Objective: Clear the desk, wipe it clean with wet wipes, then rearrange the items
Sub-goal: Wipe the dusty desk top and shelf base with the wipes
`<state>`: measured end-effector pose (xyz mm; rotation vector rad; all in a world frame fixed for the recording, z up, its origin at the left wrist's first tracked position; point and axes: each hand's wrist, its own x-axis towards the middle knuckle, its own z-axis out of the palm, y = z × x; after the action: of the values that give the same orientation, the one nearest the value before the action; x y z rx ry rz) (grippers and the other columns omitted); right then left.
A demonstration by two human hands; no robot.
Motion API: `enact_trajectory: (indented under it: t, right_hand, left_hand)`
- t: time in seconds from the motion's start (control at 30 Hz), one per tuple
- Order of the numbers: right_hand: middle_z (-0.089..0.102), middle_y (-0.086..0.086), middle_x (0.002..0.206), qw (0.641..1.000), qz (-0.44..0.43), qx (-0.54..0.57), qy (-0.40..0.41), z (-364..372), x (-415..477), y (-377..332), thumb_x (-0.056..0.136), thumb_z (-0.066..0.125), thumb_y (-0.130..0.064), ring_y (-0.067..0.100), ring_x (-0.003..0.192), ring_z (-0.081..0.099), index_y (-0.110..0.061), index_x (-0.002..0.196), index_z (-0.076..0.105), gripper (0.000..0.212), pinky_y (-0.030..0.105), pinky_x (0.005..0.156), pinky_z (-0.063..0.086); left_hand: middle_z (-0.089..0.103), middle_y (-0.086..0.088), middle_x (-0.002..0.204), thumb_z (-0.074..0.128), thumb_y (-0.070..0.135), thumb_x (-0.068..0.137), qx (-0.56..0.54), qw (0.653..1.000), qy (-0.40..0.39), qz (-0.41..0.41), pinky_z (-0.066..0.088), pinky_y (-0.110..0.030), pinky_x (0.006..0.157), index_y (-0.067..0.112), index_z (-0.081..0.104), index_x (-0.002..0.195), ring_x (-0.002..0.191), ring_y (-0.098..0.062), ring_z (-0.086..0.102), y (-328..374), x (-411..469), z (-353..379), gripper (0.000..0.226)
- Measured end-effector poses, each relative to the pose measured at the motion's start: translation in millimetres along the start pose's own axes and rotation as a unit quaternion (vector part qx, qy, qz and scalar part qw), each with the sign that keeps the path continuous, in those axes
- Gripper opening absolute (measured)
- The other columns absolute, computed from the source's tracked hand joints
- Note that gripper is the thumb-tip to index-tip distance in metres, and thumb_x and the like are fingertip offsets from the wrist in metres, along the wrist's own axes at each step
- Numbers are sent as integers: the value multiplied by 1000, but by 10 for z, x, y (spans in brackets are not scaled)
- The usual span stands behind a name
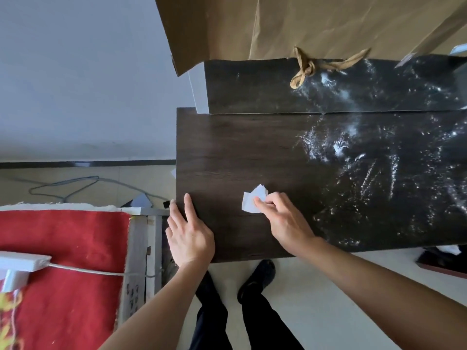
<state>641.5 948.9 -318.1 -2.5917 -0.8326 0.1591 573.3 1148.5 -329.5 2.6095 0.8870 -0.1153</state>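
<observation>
I look down on a dark wood table [227,147]. My right hand [283,218] has its fingers curled over a small crumpled white wipe [252,202] and presses it against the tabletop near the front edge, a little left of the middle. My left hand [189,233] holds nothing: it lies flat at the table's front left corner, fingers spread and stretched forward, the outer ones at the left edge. The right half of the tabletop glistens with wet streaks and droplets, while the left half around both hands looks matt. A raised shelf [252,87] of the same dark wood runs along the back, also speckled wet towards the right. A brown paper bag [303,24] stands on it, its twisted handle [307,66] hanging down over the shelf. To the left of the table I see a red cloth [65,248] with a white cable [88,272] lying across it.
</observation>
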Motion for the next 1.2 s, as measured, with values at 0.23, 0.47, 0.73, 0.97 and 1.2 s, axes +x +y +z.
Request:
enact_trajectory:
  t: [0.23, 0.47, 0.73, 0.97, 1.2]
  right_hand:
    - [48, 18, 100, 983, 165, -52, 68, -118, 1248, 426, 71, 50, 17, 37, 91, 47, -11, 118, 59, 56, 46, 77, 46]
    - [46, 0, 88, 985, -137, 33, -100, 10, -195, -25, 88, 54, -1, 18, 77, 43, -29, 118, 59, 41, 32, 66, 38]
    - [50, 14, 108, 993, 112, -36, 18, -114, 606, 205, 80, 54, 2, 32, 97, 47, -12, 124, 56, 47, 40, 78, 46]
    - [50, 14, 92, 998, 6, -58, -8, -271, 181, 731, 82, 45, 2, 33, 82, 50, -10, 119, 60, 41, 38, 63, 43]
    - [48, 22, 113, 982, 154, -105, 8, -406, 649, 858, 74, 56, 6, 38, 97, 48, -4, 125, 50, 52, 43, 76, 49]
  left_hand:
    - [30, -21, 146, 41, 11, 88, 12, 1000, -1, -2, 38, -50, 98, 16, 29, 144, 126, -39, 37, -15, -1, 14, 58]
    - [29, -21, 147, 41, 13, 88, 8, 1000, -12, -8, 41, -52, 97, 17, 27, 145, 126, -41, 38, -5, 1, 2, 59]
    - [27, -22, 148, 36, 11, 89, 29, 1000, -2, -12, 34, -50, 102, 17, 27, 145, 128, -40, 35, 4, -7, 17, 57]
    - [33, -24, 148, 42, 7, 80, 75, 984, 30, 159, 19, -48, 114, 8, 52, 131, 139, -40, 26, 335, 176, 29, 52]
    - [24, -23, 152, 21, 26, 91, 56, 993, 34, 98, 12, -48, 117, 8, 38, 141, 143, -38, 15, 803, 327, 369, 56]
